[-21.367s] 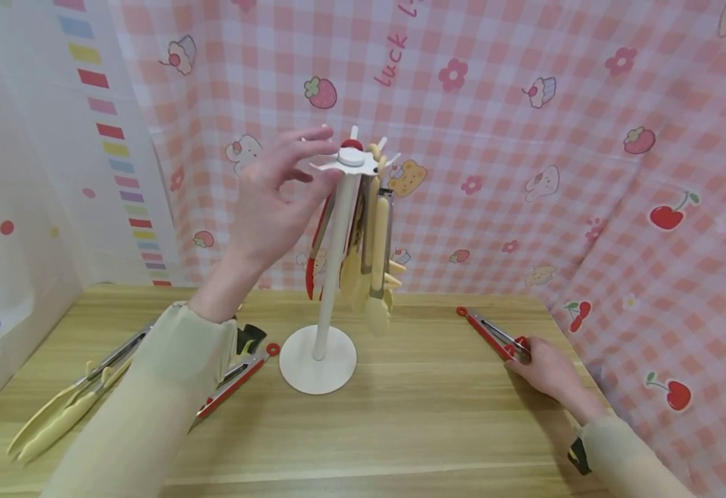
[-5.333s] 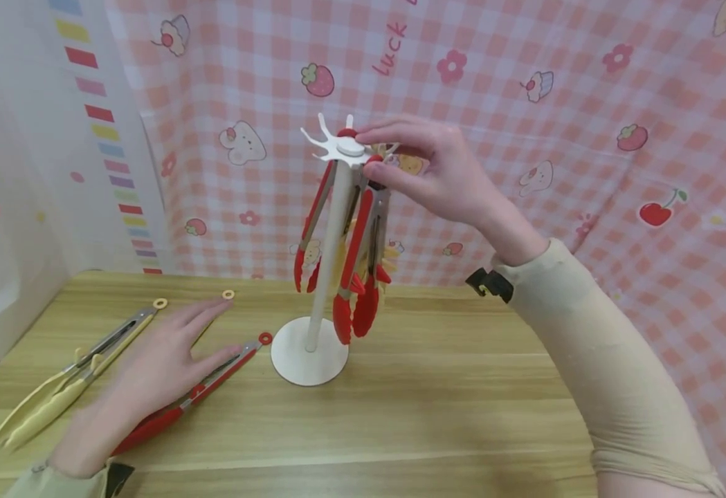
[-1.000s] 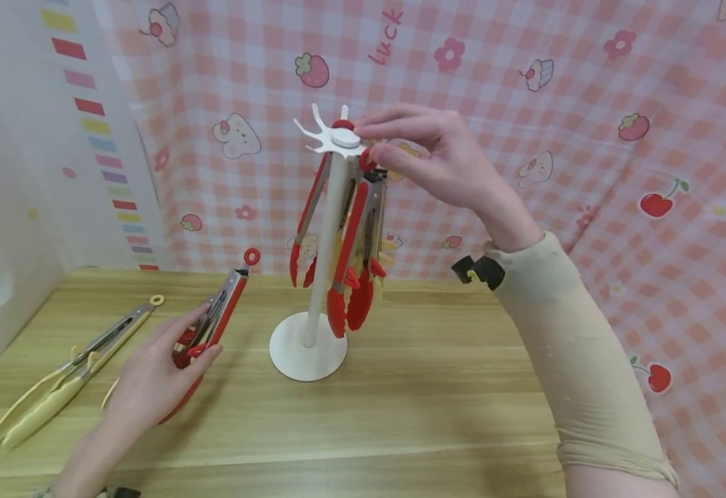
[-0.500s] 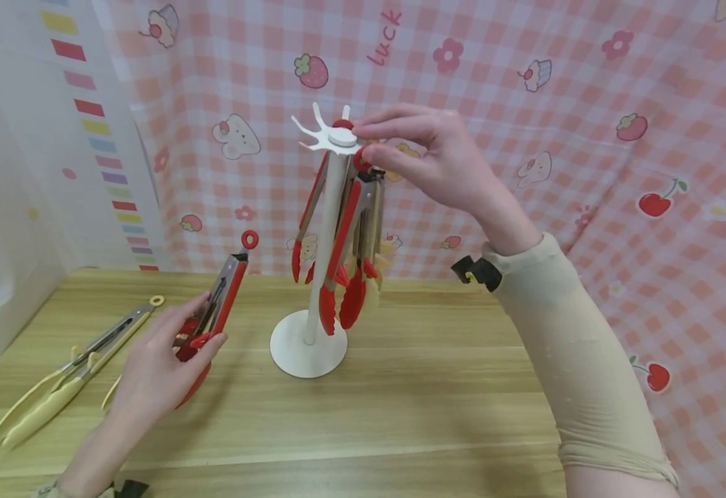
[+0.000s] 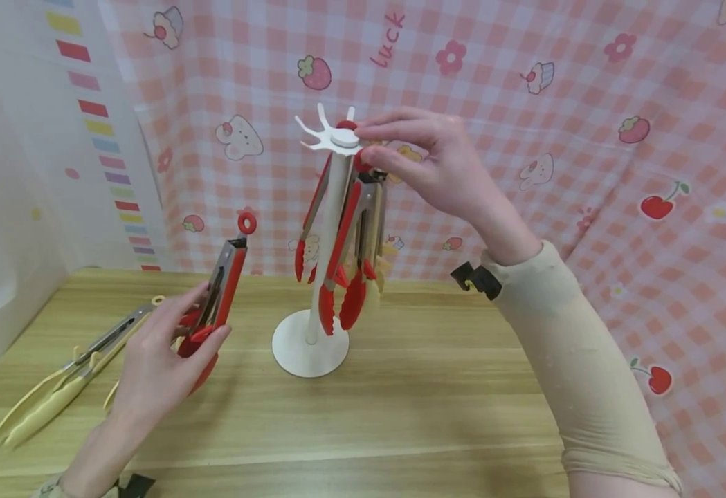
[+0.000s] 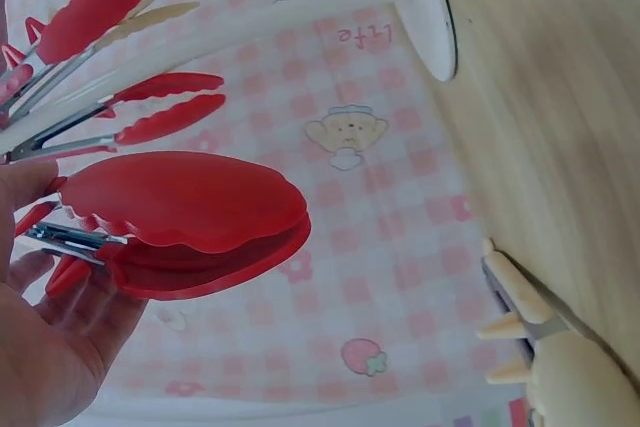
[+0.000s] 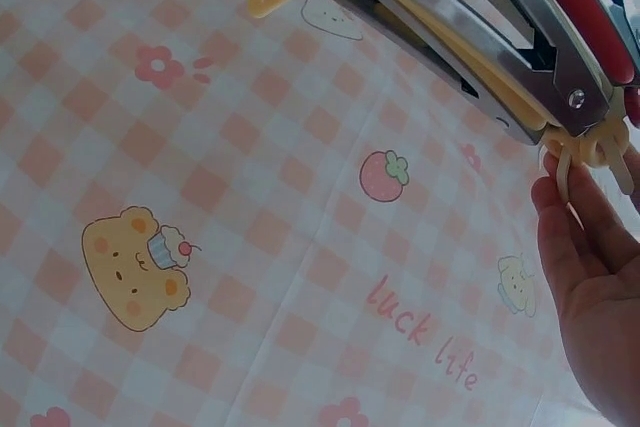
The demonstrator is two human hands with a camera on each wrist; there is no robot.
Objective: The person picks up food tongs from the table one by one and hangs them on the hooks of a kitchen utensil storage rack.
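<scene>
While my left hand curls round red tongs, my right hand touches the rack, hold unclear; hanging seems underway, next wanting a bare hook.

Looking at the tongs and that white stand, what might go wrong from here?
If brought to the white stand, the red tongs in the left hand might knock the hanging tongs. The white stand, loaded unevenly, may tip if bumped. The red ring beside the right hand could get nudged loose.
</scene>
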